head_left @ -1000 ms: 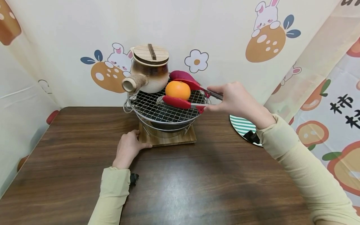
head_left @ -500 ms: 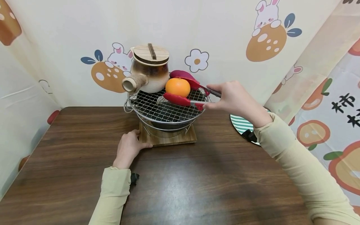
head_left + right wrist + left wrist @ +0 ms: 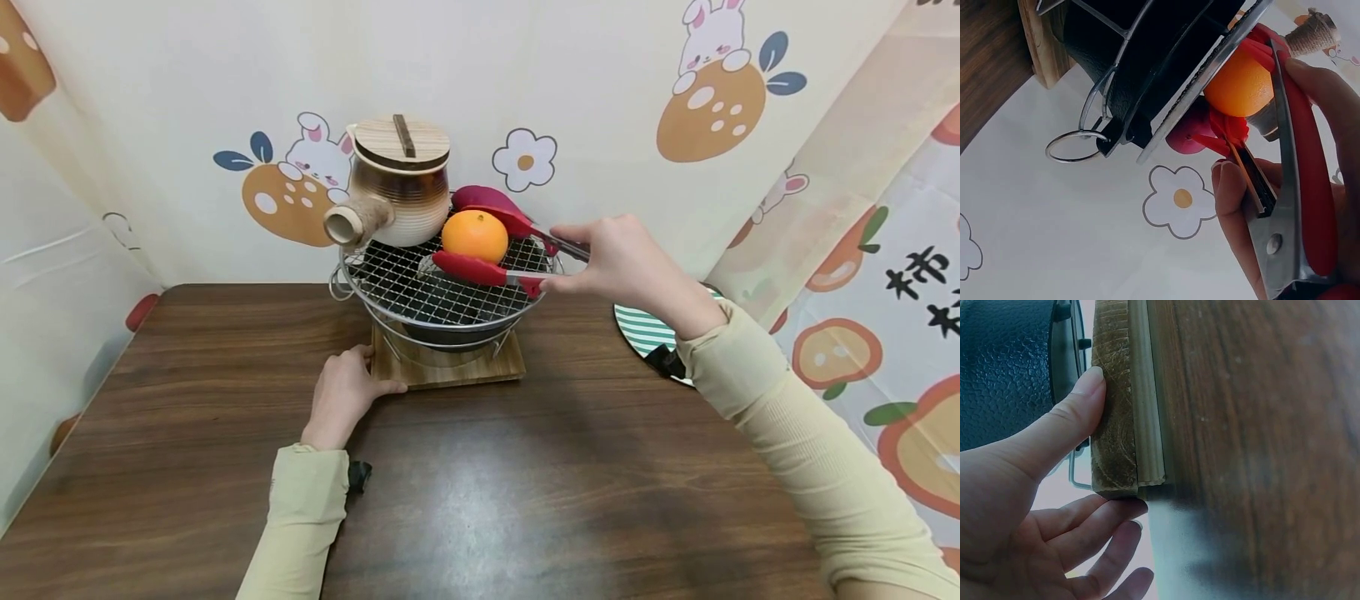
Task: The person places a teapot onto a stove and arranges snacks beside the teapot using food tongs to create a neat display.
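Note:
My right hand holds red-tipped metal tongs by their arms. Between the red tong heads sits an orange, over the wire grill rack. In the right wrist view, a dark magenta rounded thing shows beside the far tong head, below the orange. My left hand grips the near left corner of the wooden base under the grill. In the left wrist view, the thumb presses the base's edge while fingers touch its corner.
A brown and cream clay pot with a wooden lid and rope-wrapped handle stands on the rack's back left. A round green-striped mat lies right, partly behind the right forearm. A printed curtain hangs behind the dark wooden table.
The orange and tongs rose slightly, then dipped a little, with my right hand shifting slightly left. My left hand stays on the wooden base.

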Tool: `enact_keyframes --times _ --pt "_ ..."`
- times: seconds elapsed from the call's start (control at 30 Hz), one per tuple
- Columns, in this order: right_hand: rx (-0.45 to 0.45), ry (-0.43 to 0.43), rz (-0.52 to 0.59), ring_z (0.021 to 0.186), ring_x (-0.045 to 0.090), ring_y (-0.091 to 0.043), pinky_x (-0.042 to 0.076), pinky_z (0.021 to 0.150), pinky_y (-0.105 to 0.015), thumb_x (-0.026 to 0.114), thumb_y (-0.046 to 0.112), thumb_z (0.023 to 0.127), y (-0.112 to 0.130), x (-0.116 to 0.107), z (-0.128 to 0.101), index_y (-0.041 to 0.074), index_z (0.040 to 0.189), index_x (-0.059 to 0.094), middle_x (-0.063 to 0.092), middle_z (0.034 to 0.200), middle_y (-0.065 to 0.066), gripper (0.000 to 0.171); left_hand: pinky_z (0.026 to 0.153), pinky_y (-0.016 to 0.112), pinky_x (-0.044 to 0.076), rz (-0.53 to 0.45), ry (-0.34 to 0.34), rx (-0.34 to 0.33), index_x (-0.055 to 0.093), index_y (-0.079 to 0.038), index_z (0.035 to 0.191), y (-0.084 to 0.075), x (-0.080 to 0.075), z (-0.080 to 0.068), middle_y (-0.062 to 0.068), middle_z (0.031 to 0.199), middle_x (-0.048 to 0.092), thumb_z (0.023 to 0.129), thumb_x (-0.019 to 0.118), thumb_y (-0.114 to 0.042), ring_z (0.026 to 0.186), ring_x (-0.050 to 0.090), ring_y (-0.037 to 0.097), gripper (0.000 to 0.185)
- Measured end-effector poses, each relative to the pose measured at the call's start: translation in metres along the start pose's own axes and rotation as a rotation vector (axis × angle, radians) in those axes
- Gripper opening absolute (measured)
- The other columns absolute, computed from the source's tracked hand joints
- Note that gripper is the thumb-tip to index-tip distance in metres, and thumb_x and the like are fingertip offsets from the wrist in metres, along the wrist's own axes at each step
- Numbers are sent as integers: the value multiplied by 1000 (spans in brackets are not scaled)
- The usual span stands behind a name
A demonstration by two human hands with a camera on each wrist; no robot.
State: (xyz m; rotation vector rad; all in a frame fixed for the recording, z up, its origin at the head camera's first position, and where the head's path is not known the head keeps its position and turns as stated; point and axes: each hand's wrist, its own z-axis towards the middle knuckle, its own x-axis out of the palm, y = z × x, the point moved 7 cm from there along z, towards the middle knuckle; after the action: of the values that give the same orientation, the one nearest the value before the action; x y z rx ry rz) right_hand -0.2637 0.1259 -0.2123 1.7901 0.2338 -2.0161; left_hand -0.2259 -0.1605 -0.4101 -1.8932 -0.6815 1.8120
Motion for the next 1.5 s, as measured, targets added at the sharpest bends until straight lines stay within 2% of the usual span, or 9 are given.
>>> enact_keyframes --times 0.17,0.37,0.63,0.77,0.87,1.0,1.2,1.3,1.5 --pt "2 -4 14 66 52 -20 36 59 -30 77 39 76 -1 0 0 12 128 64 74 81 -7 61 86 50 52 -3 1 0 55 9 129 0 1 0 26 125 63 70 84 -36 111 62 40 80" --pt "-5 -15 17 58 45 -19 32 55 -30 78 39 76 1 0 1 13 127 65 69 66 -4 59 86 50 52 -4 -4 3 56 8 128 -2 1 1 26 124 63 70 85 -36 110 62 40 79" --pt "22 -3 44 70 52 -20 36 61 -30 79 39 75 -3 0 0 11 129 63 76 87 -9 64 86 50 52 -5 1 4 56 8 128 -4 1 1 26 125 63 70 84 -36 110 62 40 78" --pt "51 4 65 60 46 -19 33 54 -29 78 40 76 -8 -2 -4 10 133 59 74 80 -10 67 86 50 52 -4 3 6 55 9 129 -4 1 1 26 125 63 70 84 -37 110 62 40 80" --pt "70 -1 92 55 40 -19 27 48 -30 78 39 76 -12 -6 -11 10 134 58 75 91 -12 68 85 50 52 0 6 8 55 9 129 -4 2 1 26 125 63 70 84 -37 110 62 41 80" --pt "86 -21 111 66 52 -20 34 55 -31 79 40 76 -17 -16 -22 11 136 56 70 118 -14 71 86 50 52 2 5 10 55 9 129 -3 2 1 26 125 63 71 84 -36 110 62 41 80" --pt "116 -85 96 50 36 -16 31 51 -30 81 36 75 -35 -30 -41 16 136 57 75 101 -9 69 86 51 52 7 -4 13 56 8 128 -1 1 1 26 124 63 70 84 -37 110 62 41 78" --pt "147 -127 82 49 39 -17 32 52 -29 81 39 74 -48 -35 -51 18 135 58 75 88 -8 69 86 51 52 12 -5 16 56 9 128 -1 1 1 27 124 63 71 84 -37 110 62 41 79" --pt "255 -158 61 70 52 -26 34 57 -32 79 48 74 -82 -39 -71 18 135 58 73 100 -20 71 86 51 52 16 -12 15 55 9 128 -1 -1 0 27 124 63 71 84 -37 110 62 41 79"
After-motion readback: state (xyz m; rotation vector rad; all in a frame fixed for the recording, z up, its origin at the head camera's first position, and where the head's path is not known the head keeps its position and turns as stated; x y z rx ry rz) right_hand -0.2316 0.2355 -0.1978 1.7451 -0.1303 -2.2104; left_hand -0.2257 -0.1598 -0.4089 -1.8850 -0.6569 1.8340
